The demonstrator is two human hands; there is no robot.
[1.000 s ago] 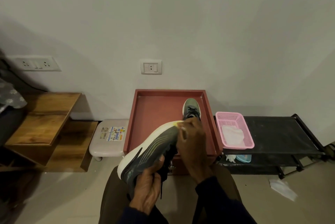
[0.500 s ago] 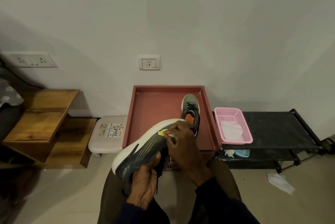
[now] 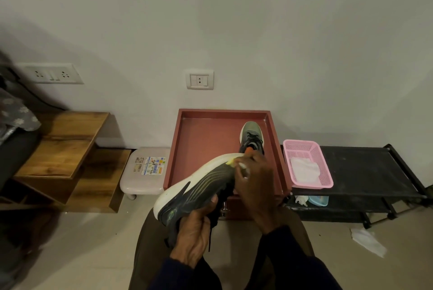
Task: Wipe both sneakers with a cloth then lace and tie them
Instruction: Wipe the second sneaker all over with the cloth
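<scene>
A dark sneaker with a white sole point(image 3: 196, 186) lies on its side above my lap, sole toward the wall. My left hand point(image 3: 194, 233) grips it from below at the opening, thumb on the upper. My right hand point(image 3: 255, 181) is curled against the sneaker's far end, pinching a small white cloth point(image 3: 242, 167) that peeks out between the fingers. A second grey-green sneaker point(image 3: 251, 136) with dark laces stands in the red tray point(image 3: 201, 139), partly hidden behind my right hand.
A pink basket point(image 3: 311, 149) holding white cloth sits on a black rack point(image 3: 370, 167) to the right. A small beige stool point(image 3: 145, 172) and wooden shelves point(image 3: 63, 146) stand left of the tray. A white tissue point(image 3: 367, 241) lies on the floor.
My right hand with the cloth slid back along the sneaker toward its far end after moving nearer half a second ago. The left hand keeps its grip.
</scene>
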